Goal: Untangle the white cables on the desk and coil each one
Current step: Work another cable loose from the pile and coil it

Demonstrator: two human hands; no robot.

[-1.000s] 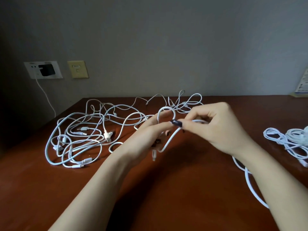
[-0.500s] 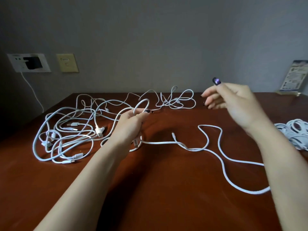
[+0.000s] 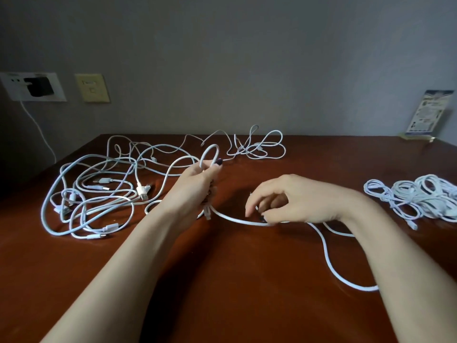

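Note:
My left hand [image 3: 197, 184] grips a small loop of a white cable [image 3: 329, 258] above the middle of the brown desk [image 3: 222, 280]. From that loop the cable runs right along the desk and curves toward the front right. My right hand [image 3: 291, 201] is down on the desk and pinches this cable a short way right of the loop. A tangle of white cables [image 3: 99, 191] lies at the left. A smaller tangled cable [image 3: 259, 148] lies at the back middle.
A pile of coiled white cables [image 3: 418, 199] sits at the right edge. A card in a stand [image 3: 430, 115] is at the back right. A wall socket with a black plug [image 3: 37, 87] and a yellow wall plate [image 3: 92, 87] are on the left wall.
My right hand has come down from the air at the right and taken hold of the cable on the desk. My left hand keeps its loop.

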